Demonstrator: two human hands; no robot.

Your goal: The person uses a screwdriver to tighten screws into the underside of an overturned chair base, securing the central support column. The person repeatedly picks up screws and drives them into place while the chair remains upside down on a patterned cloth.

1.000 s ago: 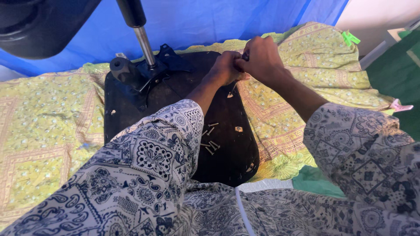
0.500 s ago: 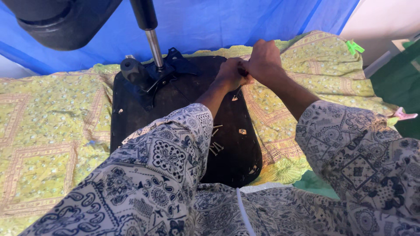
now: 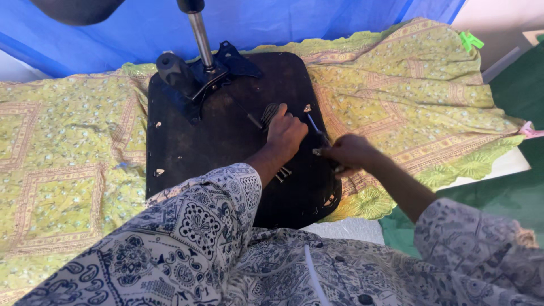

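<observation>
Black seat panel [image 3: 226,141] lies flat, underside up, on a yellow-green patterned cloth [image 3: 73,147]. Long axis runs away from the person, near end at the lap, far end toward the blue tarp [image 3: 317,22].

Around it:
- Black metal bracket [image 3: 198,76] sits on the panel's far-left part, with a chrome cylinder rod [image 3: 199,37] rising from it, tilted slightly left toward the top edge of view.
- Dark rounded part [image 3: 79,8] at the top left, cut off by the frame; can't tell what it is.
- Loose screws [image 3: 281,174] on the panel just beside the left wrist, near side.
- Small pale chips [image 3: 159,171] dotted across the panel face.
- Green fabric [image 3: 510,187] and a white edge off to the right, well apart from the work.

Hands:
- Left hand [image 3: 285,131] rests knuckles-up on the panel's right-centre, fingers curled down onto it. Whether it pinches anything is hidden under the palm.
- Right hand [image 3: 351,153] is near the panel's right edge, fist closed around a thin tool [image 3: 315,126]. The tool's shaft points up-left, away from the person, its tip just beside the left hand's fingers.

Obstructions: both patterned sleeves [image 3: 187,238] fill the near foreground and cover the panel's near edge; the left forearm crosses the panel's middle.
</observation>
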